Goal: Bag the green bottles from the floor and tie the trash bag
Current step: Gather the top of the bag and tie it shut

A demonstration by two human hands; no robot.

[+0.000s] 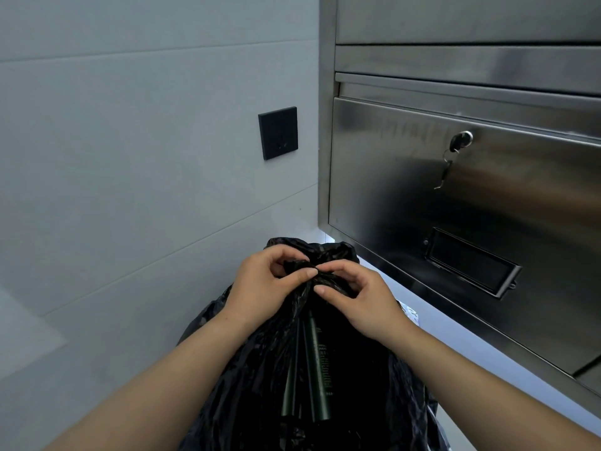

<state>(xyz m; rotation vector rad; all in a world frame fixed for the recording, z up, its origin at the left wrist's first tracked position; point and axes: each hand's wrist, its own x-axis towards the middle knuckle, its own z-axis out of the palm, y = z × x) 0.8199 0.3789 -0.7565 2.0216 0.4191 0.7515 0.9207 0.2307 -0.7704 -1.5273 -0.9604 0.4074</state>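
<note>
From the head view, the gathered top of the black trash bag [260, 369] is being pinched by both hands. The left hand [260, 284] is curled, its thumb and forefinger closed on the twisted plastic at the bag's neck. The right hand [361, 299] is likewise half-closed, its thumb and fingertips gripping the same bunched knot [304, 265] just beside the left. The two hands are touching at the fingertips over the knot. The bag is being held up in front of a grey tiled wall [130, 141] and a stainless steel cabinet [487, 190]. Below the hands the bag is gaping slightly, and two dark green bottles [312, 369] are being shown inside it, lying side by side with caps toward the knot.
</note>
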